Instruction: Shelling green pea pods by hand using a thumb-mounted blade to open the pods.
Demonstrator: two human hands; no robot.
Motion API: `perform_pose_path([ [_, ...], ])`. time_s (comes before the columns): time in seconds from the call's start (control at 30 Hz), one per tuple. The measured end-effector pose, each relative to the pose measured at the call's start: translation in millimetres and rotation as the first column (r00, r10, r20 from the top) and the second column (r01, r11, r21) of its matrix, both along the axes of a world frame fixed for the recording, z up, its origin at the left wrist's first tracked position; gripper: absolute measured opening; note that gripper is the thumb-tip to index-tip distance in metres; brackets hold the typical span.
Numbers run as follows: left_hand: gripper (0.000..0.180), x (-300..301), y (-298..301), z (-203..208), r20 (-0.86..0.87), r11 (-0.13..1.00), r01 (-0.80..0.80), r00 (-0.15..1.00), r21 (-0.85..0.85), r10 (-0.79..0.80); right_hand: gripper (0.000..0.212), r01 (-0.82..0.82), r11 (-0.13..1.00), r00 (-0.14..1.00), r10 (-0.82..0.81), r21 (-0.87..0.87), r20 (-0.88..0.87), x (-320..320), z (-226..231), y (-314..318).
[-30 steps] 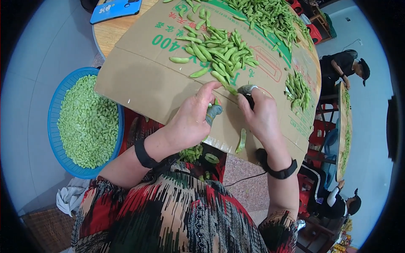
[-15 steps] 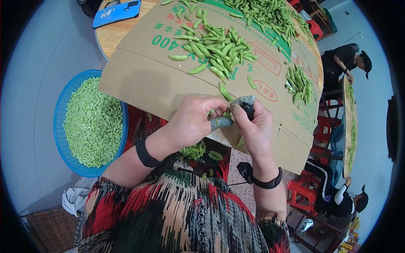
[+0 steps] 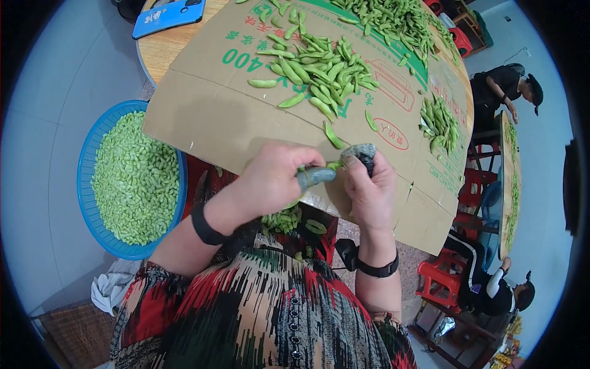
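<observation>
In front of me, over the near edge of the cardboard, both hands are closed on a green soybean pod [image 3: 335, 165]. My left hand [image 3: 275, 174] pinches one end, and one of its fingers wears a grey cover with a band around it. My right hand [image 3: 373, 190] holds the other end between thumb and a finger wrapped in grey and black material. The fingers hide most of the pod. A loose pile of whole pods [image 3: 322, 74] lies just beyond my hands on the cardboard, with a single pod [image 3: 333, 135] closest to them.
Printed cardboard [image 3: 209, 117] covers the round wooden table [image 3: 161, 56]. A blue basket [image 3: 86, 184] of shelled beans stands at left. A blue phone [image 3: 169, 18] lies far left. Pod heaps [image 3: 393, 24] lie at the back. Two people work at another table [image 3: 511, 184].
My hands have shifted slightly, still close together. The green piece hanging below my right thumb earlier is no longer visible there. The far-right person's hand has moved.
</observation>
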State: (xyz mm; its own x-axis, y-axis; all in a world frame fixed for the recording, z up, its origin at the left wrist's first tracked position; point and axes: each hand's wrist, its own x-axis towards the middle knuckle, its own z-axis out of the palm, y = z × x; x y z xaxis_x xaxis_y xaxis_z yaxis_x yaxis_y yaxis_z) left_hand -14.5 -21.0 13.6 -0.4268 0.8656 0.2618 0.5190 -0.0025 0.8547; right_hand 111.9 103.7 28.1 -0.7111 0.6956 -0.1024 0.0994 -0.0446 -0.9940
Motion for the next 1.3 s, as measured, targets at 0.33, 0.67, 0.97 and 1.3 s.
perform_pose_path([
  [0.33, 0.019, -17.1, -11.1, 1.3, 0.549, 0.975, 0.218, 0.821, -0.040, -0.161, 0.027, -0.386, 0.559, 0.856, -0.078, 0.733, 0.510, -18.2, -0.7, 8.0],
  [0.67, 0.017, -4.9, 5.3, -2.7, 0.909, 0.971, 0.003, 0.351, 0.241, -0.226, 0.015, -0.297, 0.926, 0.952, 0.307, -0.235, 0.008, 1.4, 15.6, -8.3],
  [0.97, 0.007, 1.8, 4.0, -2.7, 0.746, 0.985, -0.066, 0.662, 0.159, -0.076, 0.020, -0.372, 0.807, 0.926, 0.357, -0.458, -0.124, 10.1, 18.5, -11.1],
  [1.3, 0.006, 1.1, 4.1, -7.6, 0.885, 0.947, 0.138, 0.340, 0.288, -0.319, 0.018, -0.323, 0.652, 0.946, 0.226, -0.686, -0.231, 10.3, 14.1, -12.9],
])
